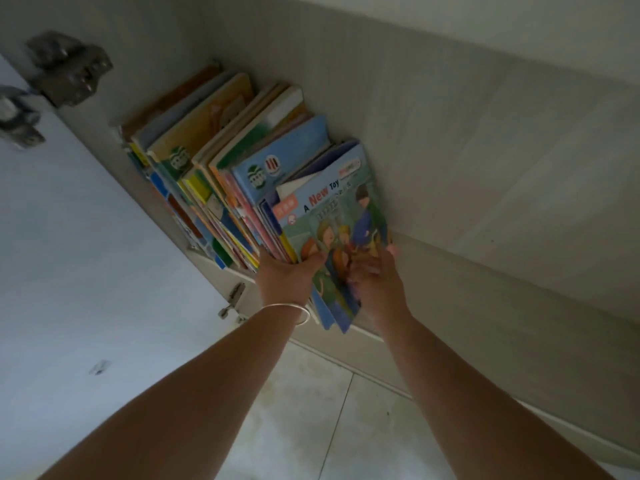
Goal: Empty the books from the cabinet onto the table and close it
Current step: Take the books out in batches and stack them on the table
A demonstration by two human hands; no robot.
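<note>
A row of children's books (221, 161) stands on the cabinet shelf (467, 188), leaning against its left wall. At the right end is a thin bundle fronted by a green book titled "A New Toy" (332, 216), pulled partly past the shelf's front edge. My left hand (291, 275), a silver bangle on its wrist, grips the bundle's lower left edge with the thumb on the cover. My right hand (375, 282) holds the bundle's lower right edge, fingers over the cover. The table is out of view.
The open cabinet door (69, 254) hangs to the left, with metal hinges (65, 71) at the top and another hinge (233, 299) lower down. Bare shelf stretches to the right of the books. Tiled floor (311, 410) lies below between my arms.
</note>
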